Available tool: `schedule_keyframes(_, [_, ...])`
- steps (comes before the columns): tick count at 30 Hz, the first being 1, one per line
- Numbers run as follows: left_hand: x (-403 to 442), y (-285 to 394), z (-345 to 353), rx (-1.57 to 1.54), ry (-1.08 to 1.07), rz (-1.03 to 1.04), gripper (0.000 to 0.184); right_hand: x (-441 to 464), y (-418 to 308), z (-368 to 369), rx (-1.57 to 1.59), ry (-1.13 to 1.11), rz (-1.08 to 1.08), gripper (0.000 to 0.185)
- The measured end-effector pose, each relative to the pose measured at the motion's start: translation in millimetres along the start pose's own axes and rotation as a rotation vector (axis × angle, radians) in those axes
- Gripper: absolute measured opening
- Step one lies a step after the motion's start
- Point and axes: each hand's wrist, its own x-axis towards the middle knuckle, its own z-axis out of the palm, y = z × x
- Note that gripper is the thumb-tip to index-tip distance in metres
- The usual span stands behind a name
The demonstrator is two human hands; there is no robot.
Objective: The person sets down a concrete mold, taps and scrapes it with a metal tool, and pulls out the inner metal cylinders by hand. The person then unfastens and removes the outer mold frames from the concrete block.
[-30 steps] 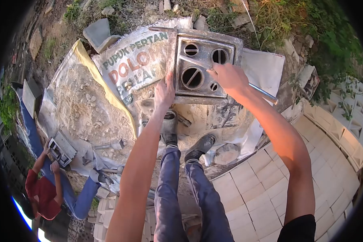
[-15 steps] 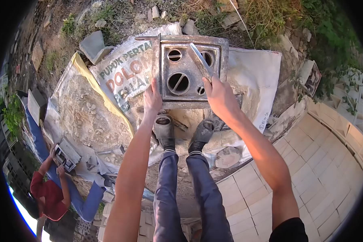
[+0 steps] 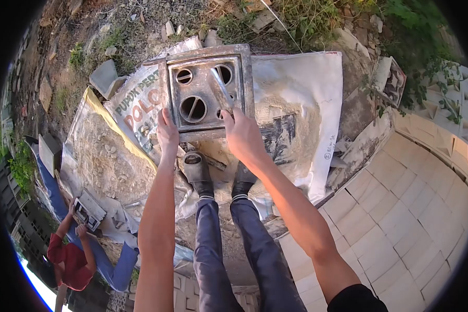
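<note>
A: Where did we locate the perforated metal mould [image 3: 202,85]?
B: At upper centre of the frame. Our left hand [image 3: 167,133] touched its left rim; we could not tell how those fingers were set.
A: And our right hand [image 3: 241,134]?
B: Its fingers pinched the metal bar [image 3: 221,87], angled before the upper-right hole.

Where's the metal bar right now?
In the head view, the metal bar is in the right hand, slanting across the right part of the holed frame, its far end beside the upper-right hole.
</note>
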Motion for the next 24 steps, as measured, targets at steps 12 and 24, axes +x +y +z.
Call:
schedule_keyframes(12, [-96, 38, 66, 0.378, -0.083, 0.804, 0.067, -17, 271, 40, -0.070, 0.264, 0.503, 0.030])
schedule_keyframes(24, [-53, 78, 86, 0.527, -0.179, 0.922, 0.074, 45, 201, 1, 0.242, -0.093, -0.014, 0.037])
